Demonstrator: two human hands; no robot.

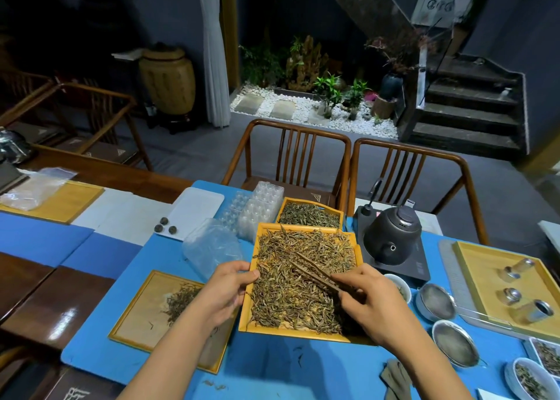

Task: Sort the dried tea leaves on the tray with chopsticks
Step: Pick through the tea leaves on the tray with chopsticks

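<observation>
Beneath the right hand [368, 302], its grip closed on the chopsticks [315, 271], tea leaves [291, 290] lie heaped; the left hand [225, 290] pinches the tray [303, 333] rim. Risk: tilting spills leaves onto the bench.

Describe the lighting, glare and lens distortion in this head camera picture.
Head view: the blue mat and the tray of tea leaves are brightly lit while the room behind is dim; glare patches shine on the dark wood table at left; wide-angle bending curves the table edges; both forearms stretch large at the bottom.
</observation>
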